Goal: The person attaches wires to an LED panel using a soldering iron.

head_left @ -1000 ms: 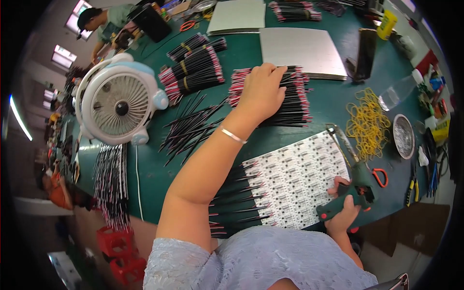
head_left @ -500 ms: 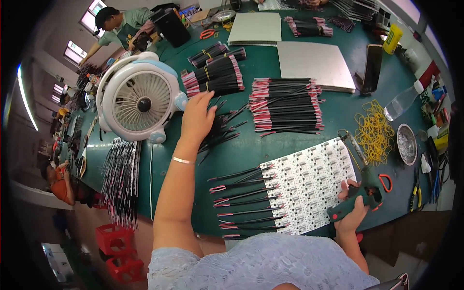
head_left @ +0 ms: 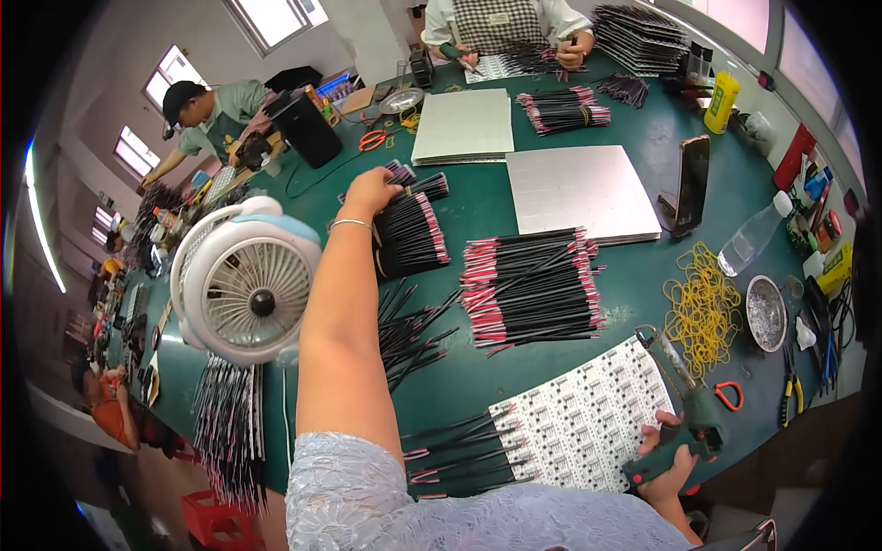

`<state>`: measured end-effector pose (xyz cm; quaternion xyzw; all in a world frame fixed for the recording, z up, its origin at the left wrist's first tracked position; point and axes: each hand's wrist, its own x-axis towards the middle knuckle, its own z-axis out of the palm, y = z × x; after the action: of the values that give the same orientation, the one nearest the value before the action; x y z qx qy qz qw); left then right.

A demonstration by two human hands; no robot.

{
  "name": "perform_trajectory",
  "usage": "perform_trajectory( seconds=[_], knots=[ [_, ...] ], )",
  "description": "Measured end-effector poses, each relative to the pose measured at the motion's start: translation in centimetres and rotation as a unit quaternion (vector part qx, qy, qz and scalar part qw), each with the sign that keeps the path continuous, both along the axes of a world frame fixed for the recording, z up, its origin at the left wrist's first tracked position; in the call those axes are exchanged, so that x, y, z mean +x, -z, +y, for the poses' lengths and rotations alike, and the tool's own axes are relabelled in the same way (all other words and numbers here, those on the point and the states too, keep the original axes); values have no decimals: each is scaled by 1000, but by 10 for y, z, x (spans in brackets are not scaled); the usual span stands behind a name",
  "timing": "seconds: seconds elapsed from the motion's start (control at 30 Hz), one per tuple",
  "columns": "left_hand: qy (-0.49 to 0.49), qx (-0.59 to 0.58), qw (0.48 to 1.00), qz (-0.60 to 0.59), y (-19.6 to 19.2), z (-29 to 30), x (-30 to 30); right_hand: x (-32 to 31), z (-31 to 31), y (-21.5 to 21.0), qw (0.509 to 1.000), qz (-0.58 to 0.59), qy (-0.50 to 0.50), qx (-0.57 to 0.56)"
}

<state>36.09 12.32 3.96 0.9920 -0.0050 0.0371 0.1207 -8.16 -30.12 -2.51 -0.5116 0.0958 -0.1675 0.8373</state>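
My left hand (head_left: 371, 192) reaches far forward, its fingers curled onto a banded bundle of black wires (head_left: 425, 187) behind the fan. Its wrist, with a bracelet, passes beside a larger bundle of black wires with red and white ends (head_left: 412, 237). Loose black wires (head_left: 409, 340) lie nearer to me. At the lower right my right hand (head_left: 669, 464) is closed around the handle of a dark green soldering gun (head_left: 703, 422). The gun's metal tip points up and away, over the right edge of a white circuit board panel (head_left: 588, 418). Black wires stick out from the panel's left side.
A white fan (head_left: 248, 285) stands left of my forearm. Ahead lie a wide wire pile (head_left: 531, 289) and stacked panels (head_left: 583, 193). Yellow rubber bands (head_left: 703, 308), a metal bowl (head_left: 766, 314), a bottle (head_left: 755, 237) and a phone (head_left: 691, 184) are on the right. Co-workers sit beyond.
My left hand has moved farther forward, from the nearer side of the large wire bundle to the smaller bundle behind it. The view has tilted up. My right hand still holds the soldering gun.
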Motion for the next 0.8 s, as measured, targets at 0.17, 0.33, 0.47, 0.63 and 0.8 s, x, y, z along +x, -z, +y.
perform_trajectory(
  seconds=[0.17, 0.33, 0.47, 0.63, 0.8],
  knots=[
    [105, -111, 983, 100, 18, 19, 23, 8, 7, -5, 999, -17, 24, -30],
    [31, 46, 986, 156, 1, 1, 12, 11, 3, -5, 999, -17, -3, -32],
    [123, 267, 947, -130, -17, -25, -26, 13, 4, -4, 999, -34, 9, -35],
    [92, 216, 869, -436, -76, -46, -101, 11, 3, 1, 999, -42, 10, 23],
    [65, -236, 914, -325, -78, -66, -208, 2, -3, 0, 997, -26, -29, 73]
  ],
)
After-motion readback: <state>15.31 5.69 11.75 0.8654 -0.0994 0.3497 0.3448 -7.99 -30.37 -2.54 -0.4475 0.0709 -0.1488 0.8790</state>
